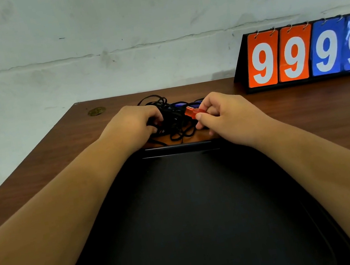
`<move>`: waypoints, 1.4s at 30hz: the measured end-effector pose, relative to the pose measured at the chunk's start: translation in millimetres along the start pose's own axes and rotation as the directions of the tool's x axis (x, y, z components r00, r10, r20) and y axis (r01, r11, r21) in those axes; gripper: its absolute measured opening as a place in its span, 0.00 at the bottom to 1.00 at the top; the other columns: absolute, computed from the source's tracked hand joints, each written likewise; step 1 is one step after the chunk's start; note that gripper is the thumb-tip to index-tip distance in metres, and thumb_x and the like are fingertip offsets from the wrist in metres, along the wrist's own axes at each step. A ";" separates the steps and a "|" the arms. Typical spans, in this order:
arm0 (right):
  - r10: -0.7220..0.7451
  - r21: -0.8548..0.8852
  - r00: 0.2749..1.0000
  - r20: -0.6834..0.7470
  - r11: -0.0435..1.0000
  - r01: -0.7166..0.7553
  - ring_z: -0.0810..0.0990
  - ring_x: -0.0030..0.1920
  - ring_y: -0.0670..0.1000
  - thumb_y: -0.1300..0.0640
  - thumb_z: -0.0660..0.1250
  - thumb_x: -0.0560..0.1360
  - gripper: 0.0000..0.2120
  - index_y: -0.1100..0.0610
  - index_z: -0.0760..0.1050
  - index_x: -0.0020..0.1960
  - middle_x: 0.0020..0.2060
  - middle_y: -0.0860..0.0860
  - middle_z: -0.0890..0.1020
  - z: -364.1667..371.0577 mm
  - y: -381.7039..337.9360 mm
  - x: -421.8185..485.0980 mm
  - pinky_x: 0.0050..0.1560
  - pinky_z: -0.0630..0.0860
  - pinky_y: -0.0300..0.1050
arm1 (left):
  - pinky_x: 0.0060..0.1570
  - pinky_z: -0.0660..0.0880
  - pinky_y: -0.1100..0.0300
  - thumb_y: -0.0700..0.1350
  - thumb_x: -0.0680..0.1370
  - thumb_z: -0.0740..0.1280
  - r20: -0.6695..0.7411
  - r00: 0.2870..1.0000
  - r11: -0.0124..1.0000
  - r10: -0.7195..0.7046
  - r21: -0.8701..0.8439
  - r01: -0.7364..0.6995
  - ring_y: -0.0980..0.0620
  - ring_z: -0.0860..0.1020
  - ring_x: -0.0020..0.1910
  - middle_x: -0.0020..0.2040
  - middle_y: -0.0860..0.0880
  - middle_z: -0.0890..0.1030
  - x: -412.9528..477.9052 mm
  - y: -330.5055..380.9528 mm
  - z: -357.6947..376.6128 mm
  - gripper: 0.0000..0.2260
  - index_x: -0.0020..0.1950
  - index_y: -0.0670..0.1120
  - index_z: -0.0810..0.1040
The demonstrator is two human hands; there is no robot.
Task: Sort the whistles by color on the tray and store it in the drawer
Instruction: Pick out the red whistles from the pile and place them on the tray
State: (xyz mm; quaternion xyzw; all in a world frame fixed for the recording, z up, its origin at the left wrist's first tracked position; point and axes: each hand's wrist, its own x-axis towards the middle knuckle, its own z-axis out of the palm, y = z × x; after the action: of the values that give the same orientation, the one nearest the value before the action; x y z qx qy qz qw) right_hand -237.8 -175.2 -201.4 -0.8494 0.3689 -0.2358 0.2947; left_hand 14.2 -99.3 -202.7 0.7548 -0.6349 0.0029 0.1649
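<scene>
Two hands past the black tray (191,198), right hand (226,114) pinching an orange whistle (191,112), left hand (135,121) gripping tangled black cords (177,130)

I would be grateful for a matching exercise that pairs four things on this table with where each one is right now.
Things:
1. red whistle
2. blue whistle
3. black tray
4. scoreboard

Places:
A. standing at the far right of the table
B. pinched in the right hand
C. on the near side of the black cords, closest to the person
D. at the far side of the black cords, which the left hand grips

Pairs: 1-B, 2-D, 3-C, 4-A.
</scene>
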 end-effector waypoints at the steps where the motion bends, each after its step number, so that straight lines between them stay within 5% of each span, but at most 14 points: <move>1: -0.006 -0.005 1.000 0.006 1.000 0.006 0.87 0.42 0.41 0.49 0.68 0.86 0.01 0.45 0.77 0.56 0.45 0.41 0.89 -0.3 -0.5 -1.0 0.46 0.79 0.38 | 0.53 0.75 0.55 0.43 0.81 0.74 -0.003 1.000 1.000 -0.008 -0.014 0.008 0.49 0.79 0.57 0.58 0.53 0.81 0.1 -0.1 0.2 0.14 0.61 0.61 0.82; 5: -0.009 -0.017 1.000 0.011 1.000 0.009 0.87 0.42 0.42 0.49 0.68 0.85 0.02 0.46 0.78 0.57 0.45 0.42 0.89 0.0 0.1 -1.9 0.46 0.79 0.37 | 0.54 0.78 0.51 0.45 0.79 0.76 -0.009 1.000 0.998 0.004 -0.061 -0.005 0.49 0.81 0.54 0.54 0.53 0.83 -0.1 -2.7 0.8 0.11 0.53 0.59 0.80; 11: -0.012 -0.014 1.000 0.004 1.000 0.012 0.87 0.43 0.42 0.49 0.68 0.85 0.02 0.46 0.78 0.57 0.44 0.42 0.88 0.6 3.0 0.6 0.48 0.82 0.40 | 0.58 0.72 0.57 0.47 0.79 0.77 -0.072 0.993 0.995 0.098 -0.024 -0.100 0.53 0.77 0.59 0.58 0.54 0.78 2.4 1.2 0.1 0.17 0.66 0.57 0.81; 15: -0.011 -0.005 1.000 -0.024 1.000 0.011 0.87 0.40 0.42 0.48 0.67 0.86 0.02 0.46 0.77 0.57 0.43 0.40 0.89 0.1 4.4 1.5 0.45 0.81 0.40 | 0.58 0.69 0.61 0.46 0.78 0.78 -0.170 0.979 0.992 0.112 -0.037 -0.120 0.52 0.76 0.59 0.60 0.53 0.75 2.7 2.9 -4.3 0.14 0.62 0.56 0.86; 21: -0.012 0.001 1.000 -0.012 1.000 0.012 0.87 0.41 0.43 0.49 0.64 0.88 0.12 0.45 0.77 0.70 0.47 0.40 0.88 -1.8 4.9 1.1 0.49 0.84 0.40 | 0.47 0.69 0.72 0.47 0.77 0.80 -0.273 0.959 0.987 0.079 -0.114 -0.114 0.57 0.77 0.53 0.59 0.54 0.76 -4.9 9.2 -14.3 0.12 0.59 0.58 0.86; 27: -0.002 0.027 1.000 -0.026 1.000 0.002 0.86 0.45 0.43 0.50 0.65 0.87 0.11 0.45 0.77 0.69 0.48 0.41 0.88 -3.8 7.2 0.7 0.50 0.83 0.39 | 0.63 0.79 0.53 0.44 0.78 0.78 -0.279 0.956 0.950 0.095 -0.262 -0.171 0.57 0.82 0.58 0.56 0.59 0.83 -17.4 16.0 -15.7 0.10 0.54 0.58 0.88; 32: -0.007 0.033 1.000 -0.031 0.999 0.008 0.86 0.45 0.41 0.49 0.65 0.87 0.09 0.44 0.76 0.67 0.47 0.40 0.88 -3.7 8.7 1.2 0.49 0.80 0.37 | 0.63 0.77 0.62 0.51 0.80 0.75 -0.241 0.970 0.914 -0.004 -0.395 -0.094 0.62 0.81 0.60 0.59 0.59 0.83 -19.8 16.2 -16.7 0.10 0.61 0.59 0.88; 35: -0.021 0.050 0.999 -0.036 0.999 0.022 0.87 0.43 0.40 0.47 0.66 0.86 0.10 0.43 0.77 0.67 0.48 0.41 0.88 -5.5 7.8 -1.7 0.46 0.80 0.35 | 0.66 0.75 0.62 0.45 0.84 0.69 -0.276 0.961 0.912 -0.030 -0.401 -0.087 0.60 0.80 0.63 0.62 0.58 0.81 -21.3 16.3 -17.6 0.13 0.65 0.57 0.86; 39: -0.037 0.004 0.997 -0.071 0.999 0.037 0.85 0.49 0.43 0.43 0.70 0.83 0.12 0.42 0.79 0.66 0.52 0.41 0.85 -11.9 7.0 -8.8 0.52 0.80 0.39 | 0.57 0.68 0.74 0.41 0.83 0.72 -0.278 0.960 0.937 -0.018 -0.340 -0.081 0.60 0.78 0.59 0.58 0.58 0.78 -22.6 18.4 -27.8 0.16 0.68 0.55 0.85; 42: -0.017 0.010 0.990 -0.141 1.000 0.019 0.79 0.51 0.41 0.45 0.72 0.82 0.13 0.44 0.80 0.66 0.54 0.40 0.82 -19.4 7.1 -20.4 0.49 0.73 0.34 | 0.58 0.71 0.72 0.44 0.80 0.76 -0.297 0.954 0.921 -0.038 -0.381 -0.082 0.62 0.80 0.58 0.60 0.58 0.80 -26.3 24.4 -47.7 0.16 0.66 0.59 0.86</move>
State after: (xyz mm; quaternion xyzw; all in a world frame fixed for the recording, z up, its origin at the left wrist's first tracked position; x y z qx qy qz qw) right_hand -265.8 -169.9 -196.0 -0.8322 0.3798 -0.3001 0.2706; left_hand -4.6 -65.5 -157.3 0.6905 -0.5990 -0.0072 0.4054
